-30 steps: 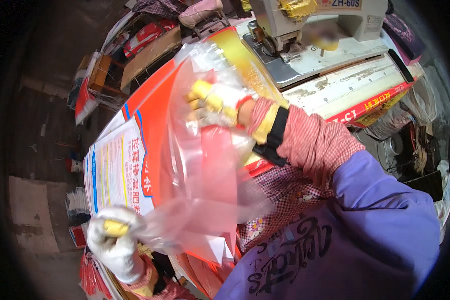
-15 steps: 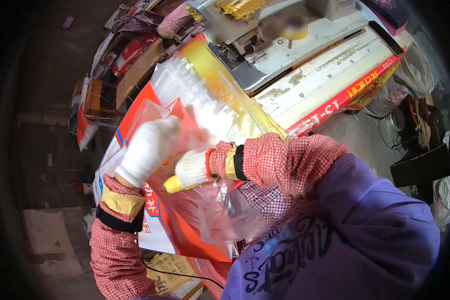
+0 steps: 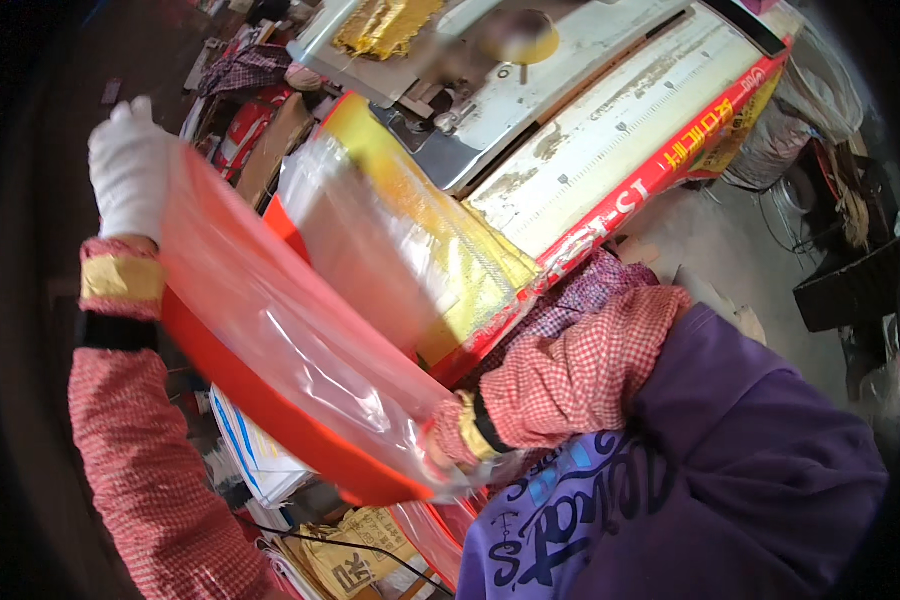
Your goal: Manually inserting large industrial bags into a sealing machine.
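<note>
My left hand [image 3: 130, 175], in a white knit glove, is raised at the far left, closed on the upper end of a clear plastic liner bag [image 3: 280, 325]. The liner stretches slantwise down to my right hand [image 3: 436, 455]. Plastic covers that hand, so its fingers are hidden; only the wrist side shows. A red-orange sack [image 3: 290, 432] runs along the lower edge of the liner, also pulled taut. Beyond them a stack of clear liners [image 3: 355, 235] lies on a yellow woven sack [image 3: 400, 150].
A sewing machine [image 3: 470, 50] stands on a worn white table [image 3: 590, 140] with a red and yellow printed front edge. Folded white and blue sacks [image 3: 255, 450] and a tan sack [image 3: 345, 550] lie below. At the right is a dark box [image 3: 845, 300].
My left hand has swung up and far left, drawing the liner and red-orange sack out long. My right hand has moved down and nearer my body. The yellow-tipped finger no longer shows.
</note>
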Motion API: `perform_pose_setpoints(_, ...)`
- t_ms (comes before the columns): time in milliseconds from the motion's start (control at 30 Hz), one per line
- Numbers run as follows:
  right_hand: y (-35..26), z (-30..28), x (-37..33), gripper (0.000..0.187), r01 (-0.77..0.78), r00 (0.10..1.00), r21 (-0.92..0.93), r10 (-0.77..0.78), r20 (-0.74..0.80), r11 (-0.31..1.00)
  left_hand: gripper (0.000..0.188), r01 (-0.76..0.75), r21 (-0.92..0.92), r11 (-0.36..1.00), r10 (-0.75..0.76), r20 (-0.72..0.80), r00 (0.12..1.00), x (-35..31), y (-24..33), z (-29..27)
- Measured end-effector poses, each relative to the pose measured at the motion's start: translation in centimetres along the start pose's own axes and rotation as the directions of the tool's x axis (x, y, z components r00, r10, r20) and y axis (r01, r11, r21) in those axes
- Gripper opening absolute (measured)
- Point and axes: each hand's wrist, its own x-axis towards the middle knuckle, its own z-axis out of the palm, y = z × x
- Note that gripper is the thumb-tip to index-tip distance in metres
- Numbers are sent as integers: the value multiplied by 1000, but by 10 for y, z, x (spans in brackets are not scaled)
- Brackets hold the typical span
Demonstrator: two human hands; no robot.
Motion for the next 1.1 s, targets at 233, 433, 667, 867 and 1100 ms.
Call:
perform_pose_setpoints(233, 351, 36, -249, 32, -236, 943, 639, 331, -31, 732, 27, 233, -239, 943, -103, 456, 884, 37, 48, -9)
perform_pose_setpoints(433, 292, -1, -247, 52, 232, 533, 966, 815, -225, 115, 32, 230, -336, 913, -24, 520, 854, 45, 60, -17)
perform_pose_setpoints(667, 334, -51, -254, 61, -29, 679, 913, 678, -281, 407, 33, 122, -264, 957, 29, 502, 864, 53, 83, -41)
perform_pose_setpoints(867, 310, -36, -216, 49, 261, 872, 943, 469, -138, -207, 38, 91, -268, 959, 59, 506, 861, 46, 72, -23)
perform_pose_setpoints(1100, 324, -79, -214, 46, -133, 939, 778, 330, -100, 614, 44, 550, -623, 557, 49, 685, 727, 62, 30, 26)
